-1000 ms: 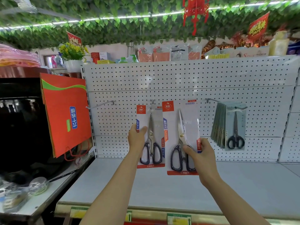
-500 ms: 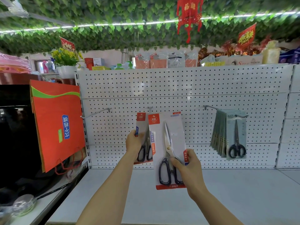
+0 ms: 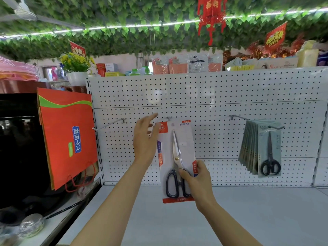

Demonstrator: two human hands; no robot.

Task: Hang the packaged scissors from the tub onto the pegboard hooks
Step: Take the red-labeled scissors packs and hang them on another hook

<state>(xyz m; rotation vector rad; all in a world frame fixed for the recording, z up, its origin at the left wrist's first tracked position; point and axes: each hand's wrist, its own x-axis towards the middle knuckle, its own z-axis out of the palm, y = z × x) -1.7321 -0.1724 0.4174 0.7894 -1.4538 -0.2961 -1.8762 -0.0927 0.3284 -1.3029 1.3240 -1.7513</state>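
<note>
My right hand (image 3: 197,180) pinches the lower part of a packaged pair of scissors (image 3: 177,157), white card with red trim and black handles. It holds the pack upright in front of the white pegboard (image 3: 204,91), its top just under the middle hook (image 3: 169,118). To the left of the pack my left hand (image 3: 144,139) is raised with fingers spread, holding nothing. The bare left hook (image 3: 110,124) sticks out of the board. A stack of several grey scissor packs (image 3: 264,150) hangs on the right hook (image 3: 237,118). The tub is out of view.
A white shelf (image 3: 248,210) runs below the pegboard. An orange paper bag (image 3: 67,137) hangs at the left, beside a dark cabinet (image 3: 17,148). Boxes, bottles and a flower pot (image 3: 77,78) line the top of the board.
My left hand has let go of the pack it held at the middle hook and opened. My right hand moved its pack left, in front of that hook, covering the first pack.
</note>
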